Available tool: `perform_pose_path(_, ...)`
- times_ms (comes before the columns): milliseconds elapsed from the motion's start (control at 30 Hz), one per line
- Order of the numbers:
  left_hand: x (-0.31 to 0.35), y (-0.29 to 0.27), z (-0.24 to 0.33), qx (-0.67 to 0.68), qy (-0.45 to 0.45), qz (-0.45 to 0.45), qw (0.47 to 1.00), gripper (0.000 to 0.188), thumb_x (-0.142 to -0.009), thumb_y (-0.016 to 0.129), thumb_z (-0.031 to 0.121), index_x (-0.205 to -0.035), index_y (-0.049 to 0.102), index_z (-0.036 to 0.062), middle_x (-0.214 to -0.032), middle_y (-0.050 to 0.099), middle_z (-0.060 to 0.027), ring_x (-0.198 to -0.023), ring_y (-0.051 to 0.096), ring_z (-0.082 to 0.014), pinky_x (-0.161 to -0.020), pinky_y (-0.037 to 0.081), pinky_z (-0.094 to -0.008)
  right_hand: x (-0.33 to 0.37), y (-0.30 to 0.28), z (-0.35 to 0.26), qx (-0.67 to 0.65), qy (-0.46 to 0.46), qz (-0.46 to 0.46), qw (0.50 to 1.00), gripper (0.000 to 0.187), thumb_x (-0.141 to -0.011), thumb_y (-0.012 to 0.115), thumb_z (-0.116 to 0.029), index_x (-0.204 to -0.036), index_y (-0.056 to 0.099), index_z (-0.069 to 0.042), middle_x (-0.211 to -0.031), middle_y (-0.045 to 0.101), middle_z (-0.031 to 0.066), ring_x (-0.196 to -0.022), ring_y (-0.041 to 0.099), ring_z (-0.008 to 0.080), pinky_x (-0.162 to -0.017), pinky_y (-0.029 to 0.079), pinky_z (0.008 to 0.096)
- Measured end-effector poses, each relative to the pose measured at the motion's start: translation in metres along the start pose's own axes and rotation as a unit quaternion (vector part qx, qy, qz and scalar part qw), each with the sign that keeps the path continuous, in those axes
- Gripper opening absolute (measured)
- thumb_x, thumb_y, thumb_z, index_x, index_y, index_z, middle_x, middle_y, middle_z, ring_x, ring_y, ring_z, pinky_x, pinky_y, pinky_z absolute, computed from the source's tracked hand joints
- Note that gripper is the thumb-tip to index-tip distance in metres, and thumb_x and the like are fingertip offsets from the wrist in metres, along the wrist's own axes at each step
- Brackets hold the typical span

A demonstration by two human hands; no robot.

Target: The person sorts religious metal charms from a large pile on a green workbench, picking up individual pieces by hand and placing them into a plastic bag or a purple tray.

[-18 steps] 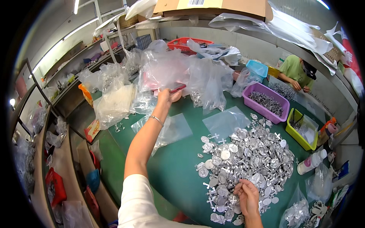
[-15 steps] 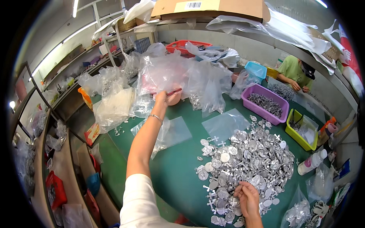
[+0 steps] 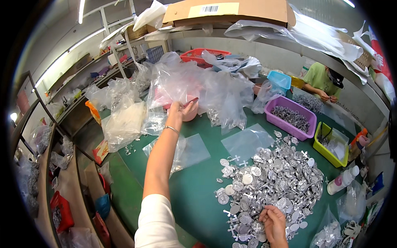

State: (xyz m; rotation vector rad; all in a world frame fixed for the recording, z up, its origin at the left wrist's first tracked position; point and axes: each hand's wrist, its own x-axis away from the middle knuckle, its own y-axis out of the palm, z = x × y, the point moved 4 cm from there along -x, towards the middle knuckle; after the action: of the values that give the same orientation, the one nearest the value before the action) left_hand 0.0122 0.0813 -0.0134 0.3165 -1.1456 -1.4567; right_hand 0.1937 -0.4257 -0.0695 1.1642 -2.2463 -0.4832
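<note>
Left hand point(image 3: 178, 110) has drawn the gripped clear plastic bag point(image 3: 178, 84) nearer; right hand point(image 3: 273, 221) still pinches silver medals point(image 3: 273, 182).

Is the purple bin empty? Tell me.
No, the purple bin holds a heap of small silvery metal parts.

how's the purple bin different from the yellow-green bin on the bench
The purple bin is the wider one and heaped with small silver parts; the yellow-green bin is narrower, nearer the bench edge, holding a clear bag and dark tools. Both are open plastic trays on the green bench.
</note>
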Motion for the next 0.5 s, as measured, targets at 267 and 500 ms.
perform_pose_path(267,-0.036,-0.010,-0.021,0.016,0.010,0.000,1.000,0.040,-0.074,0.028,-0.002,-0.110,0.027,-0.0194,-0.111,0.041,-0.0311,-0.094,0.054,-0.0415,-0.073,0.057,-0.0388,0.000,-0.004,-0.001,0.022,0.029,0.005,0.999,0.023,-0.086,0.050,-0.009,-0.104,0.054,0.004,-0.080,0.058,0.0093,-0.071,0.055,0.0173,-0.068,0.045,0.0280)
perform_pose_path(500,-0.074,-0.051,-0.001,-0.040,0.093,-0.025,0.995,0.031,-0.083,0.034,0.005,-0.109,0.033,-0.0122,-0.097,0.054,-0.0262,-0.079,0.062,-0.0321,-0.060,0.058,-0.0322,0.004,0.003,-0.007,0.006,0.021,0.010,1.000,0.014,-0.083,0.051,-0.008,-0.094,0.056,0.001,-0.079,0.057,0.0094,-0.070,0.053,0.0182,-0.065,0.042,0.0296)
